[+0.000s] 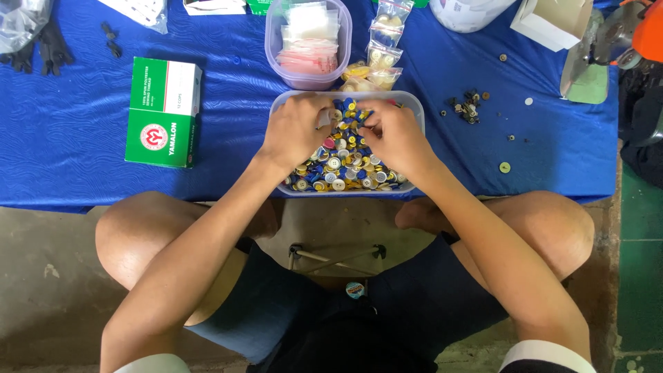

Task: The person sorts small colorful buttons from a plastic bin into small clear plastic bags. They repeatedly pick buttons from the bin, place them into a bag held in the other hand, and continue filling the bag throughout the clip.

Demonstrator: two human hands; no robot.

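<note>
Top-down view of a seated person w/ both hands in a clear plastic tub (414, 103) full of mixed buttons (342, 166), mostly white, blue & yellow. The tub sits at the near edge of a table w/ a blue cloth (69, 138), right in front of the person, its long side running left-right.

Left hand (297, 128) lies palm-down over the tub's left half, fingers curled into the pile. Right hand (394, 135) covers the right half, fingers bent & tips meeting the left hand's near the far-centre of the tub. Both look to be pinching at buttons, but what, if anything, is held is hidden under the fingers; can't tell.

Buttons under both hands are out of sight; only the near middle strip of the pile shows.

Just behind: a taller clear tub (273, 41) w/ small bags inside. Left of the hands, well apart: a green & white box (162, 110), long axis pointing away from the person. Right: loose small dark bits (468, 107) scattered on the cloth.
</note>
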